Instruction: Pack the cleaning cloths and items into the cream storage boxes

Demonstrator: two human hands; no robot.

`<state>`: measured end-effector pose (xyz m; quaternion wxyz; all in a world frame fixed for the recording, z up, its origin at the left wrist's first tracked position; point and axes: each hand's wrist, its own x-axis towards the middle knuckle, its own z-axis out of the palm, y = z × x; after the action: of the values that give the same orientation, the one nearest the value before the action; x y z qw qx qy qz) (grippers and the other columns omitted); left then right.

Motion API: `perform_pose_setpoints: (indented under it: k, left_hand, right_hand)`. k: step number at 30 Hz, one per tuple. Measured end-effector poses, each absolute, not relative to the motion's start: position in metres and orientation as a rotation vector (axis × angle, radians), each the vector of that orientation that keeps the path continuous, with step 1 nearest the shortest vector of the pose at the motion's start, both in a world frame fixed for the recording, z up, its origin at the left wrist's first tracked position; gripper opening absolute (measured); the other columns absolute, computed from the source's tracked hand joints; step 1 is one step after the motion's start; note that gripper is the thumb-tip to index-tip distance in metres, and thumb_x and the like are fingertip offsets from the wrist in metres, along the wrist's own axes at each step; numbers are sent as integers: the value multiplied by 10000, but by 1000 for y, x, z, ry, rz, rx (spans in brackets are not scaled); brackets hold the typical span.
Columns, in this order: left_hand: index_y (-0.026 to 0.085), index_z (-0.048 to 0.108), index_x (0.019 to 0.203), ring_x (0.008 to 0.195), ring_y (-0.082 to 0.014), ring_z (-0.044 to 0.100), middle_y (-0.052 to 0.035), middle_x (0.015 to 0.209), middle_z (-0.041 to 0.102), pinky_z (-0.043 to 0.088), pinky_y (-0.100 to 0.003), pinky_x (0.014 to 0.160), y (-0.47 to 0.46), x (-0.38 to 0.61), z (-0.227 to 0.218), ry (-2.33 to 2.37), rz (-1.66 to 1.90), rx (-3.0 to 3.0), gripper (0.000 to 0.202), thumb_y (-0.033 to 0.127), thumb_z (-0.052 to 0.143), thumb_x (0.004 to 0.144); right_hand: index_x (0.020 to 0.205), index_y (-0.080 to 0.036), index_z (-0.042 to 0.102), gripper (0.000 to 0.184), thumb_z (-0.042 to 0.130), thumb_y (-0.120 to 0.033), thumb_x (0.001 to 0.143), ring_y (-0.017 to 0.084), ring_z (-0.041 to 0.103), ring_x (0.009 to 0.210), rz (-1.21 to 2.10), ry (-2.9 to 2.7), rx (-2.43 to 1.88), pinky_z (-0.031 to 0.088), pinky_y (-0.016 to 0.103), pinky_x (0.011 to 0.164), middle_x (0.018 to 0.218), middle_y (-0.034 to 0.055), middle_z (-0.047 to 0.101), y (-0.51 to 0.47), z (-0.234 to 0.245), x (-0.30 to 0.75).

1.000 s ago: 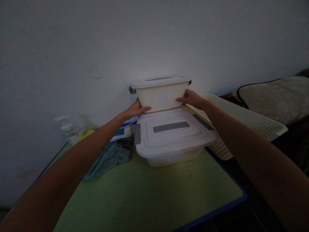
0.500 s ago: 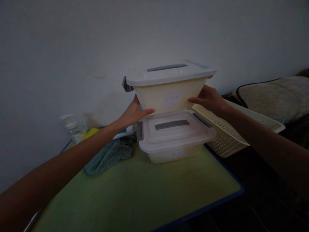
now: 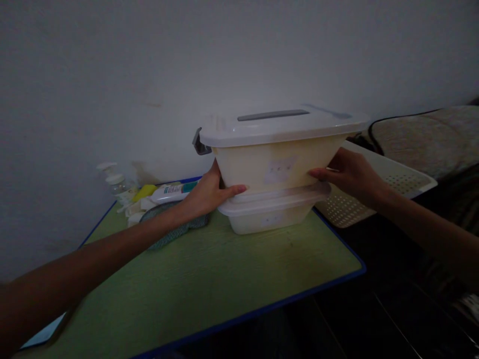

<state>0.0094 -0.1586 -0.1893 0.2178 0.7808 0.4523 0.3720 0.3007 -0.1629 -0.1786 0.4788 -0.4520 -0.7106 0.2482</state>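
Note:
I hold a cream plastic storage box (image 3: 277,159) with a white lid and grey latches between both hands. My left hand (image 3: 209,194) grips its lower left side and my right hand (image 3: 350,172) grips its lower right side. The box is right on top of a second, similar lidded box (image 3: 273,217) that stands on the green table (image 3: 209,289). Whether the two boxes touch I cannot tell.
A perforated cream basket (image 3: 374,192) lies to the right, past the table edge. At the back left by the wall are a pump bottle (image 3: 114,182), a yellow item, a white tube (image 3: 174,192) and a teal cloth (image 3: 168,227). A grey cushion (image 3: 422,137) is at far right.
The held box has come toward me from the back by the wall and now sits low over the second box, hiding that box's lid. Both hands moved with it.

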Motion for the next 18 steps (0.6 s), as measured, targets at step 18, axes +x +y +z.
perform_pose_setpoints:
  k: [18]
  left_hand:
    - [197,278,1347,1255,-288,395,-110,1370,412,296,-445,1074,-175,10,-195,1215,1032,2179,793,368,662,675]
  right_hand:
    - [934,-245,598,392,737,-407,606,307,583,1053,671,-1702,-1091,450,547,949,1112,61,636,-171,-184,300]
